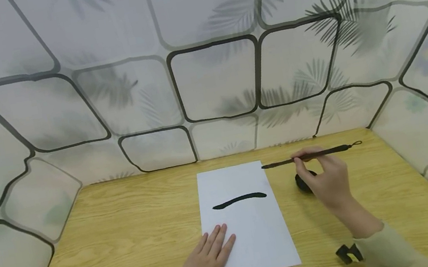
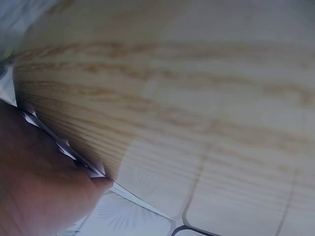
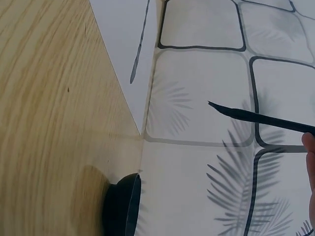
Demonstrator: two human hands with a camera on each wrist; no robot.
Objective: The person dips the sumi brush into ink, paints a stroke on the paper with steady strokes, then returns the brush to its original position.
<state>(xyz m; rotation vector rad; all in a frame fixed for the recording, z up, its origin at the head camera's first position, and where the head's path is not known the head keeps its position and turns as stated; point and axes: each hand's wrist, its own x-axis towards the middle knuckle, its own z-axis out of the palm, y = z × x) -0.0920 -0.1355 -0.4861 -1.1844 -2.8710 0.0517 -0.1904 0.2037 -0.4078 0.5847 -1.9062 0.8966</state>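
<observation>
A white sheet of paper (image 1: 253,236) lies on the wooden table and bears one thick black brush stroke (image 1: 239,200). My left hand (image 1: 204,264) rests flat on the sheet's lower left edge, fingers spread. Pinched in my right hand (image 1: 329,177) is a dark writing brush (image 1: 330,150), held nearly level above the table with its tip pointing left, near the sheet's upper right corner. In the right wrist view the dark tip of the brush (image 3: 231,113) shows clear of the paper. A small black ink bowl (image 1: 302,183) stands right of the sheet, partly hidden by the right hand.
A black angular object (image 1: 348,254) sits on the table by the right sleeve (image 1: 389,248). The wood-grain table (image 1: 128,230) is bordered at the back and sides by light panels (image 1: 215,80) patterned with dark rounded outlines and leaves.
</observation>
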